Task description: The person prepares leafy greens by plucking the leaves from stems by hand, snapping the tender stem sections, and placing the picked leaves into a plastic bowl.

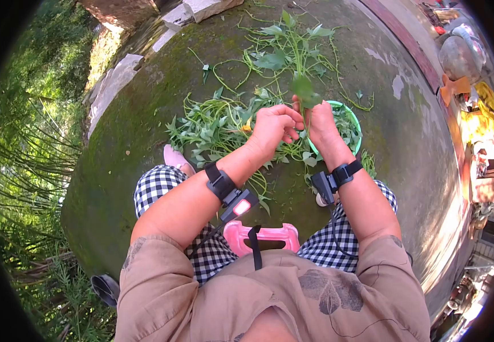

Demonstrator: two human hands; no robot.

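Close together in front of me are my left hand [275, 128] and my right hand [322, 122]. Fingers of my right hand are closed around a leafy green stem [302, 85], whose leaf is blurred above them. My left hand's fingers are curled beside the stem; whether they pinch anything is too small to tell. A pile of leafy vines [212, 122] lies on the ground, partly under my left hand. Just right of my right hand is a green-rimmed basket [360, 132] holding leaves. Long vines [284, 54] spread on the ground beyond my hands.
A pink plastic stool [235, 236] is between my knees. A pink shoe [173, 155] shows at the left. Pale stones [116, 88] edge the mossy ground, with dense greenery [30, 142] beyond. A round grey object [460, 58] and yellow cloth [485, 108] lie far right.
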